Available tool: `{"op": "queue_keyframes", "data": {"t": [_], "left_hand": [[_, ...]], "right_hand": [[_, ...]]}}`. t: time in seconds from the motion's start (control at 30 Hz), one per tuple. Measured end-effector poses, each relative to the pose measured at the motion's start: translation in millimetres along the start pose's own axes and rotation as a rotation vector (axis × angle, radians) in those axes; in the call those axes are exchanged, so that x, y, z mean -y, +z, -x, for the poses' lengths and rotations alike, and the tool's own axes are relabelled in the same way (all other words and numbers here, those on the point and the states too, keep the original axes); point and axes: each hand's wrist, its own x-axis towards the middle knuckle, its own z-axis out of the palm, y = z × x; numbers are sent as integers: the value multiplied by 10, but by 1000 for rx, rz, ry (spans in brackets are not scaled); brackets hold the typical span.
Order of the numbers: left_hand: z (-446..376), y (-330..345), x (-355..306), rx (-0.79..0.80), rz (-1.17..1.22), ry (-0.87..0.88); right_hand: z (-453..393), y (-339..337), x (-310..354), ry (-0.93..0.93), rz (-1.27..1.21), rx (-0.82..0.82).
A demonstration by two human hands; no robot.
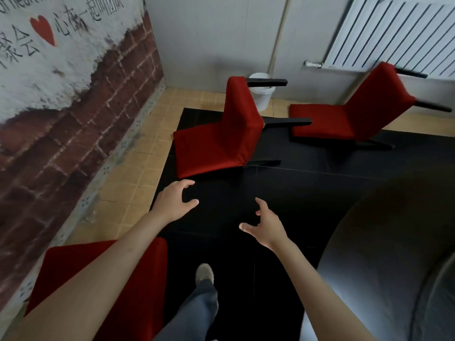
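Red tipped-over chair (216, 141) just ahead on black mat (283, 193), my left hand (172, 203) and right hand (267, 225) reaching, fingers spread, empty.

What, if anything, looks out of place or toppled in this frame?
The near red chair, just beyond the left hand, and the far red chair, below the radiator, both lie tipped onto their backs, black legs sticking out sideways.

The painted wall (73, 77) on the left is showing black Chinese writing, 心在一起叫团队, running up to the right of a red heart (43, 29). Left of the heart two larger characters are showing: the second is reading 会, the first is blurred and cut off. Along the top edge an English line is being cropped, leaving only "heart" readable.
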Motion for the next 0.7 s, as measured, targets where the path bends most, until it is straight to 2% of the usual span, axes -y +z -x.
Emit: {"op": "queue_keyframes", "data": {"t": [0.23,0.7], "left_hand": [[-1174,-462,77,-6,16,30],[-3069,-781,198,-30,60,-38]], "right_hand": [[-980,-198,628,-2,5,-12],[-3028,-559,1343,-41,8,91]]}}
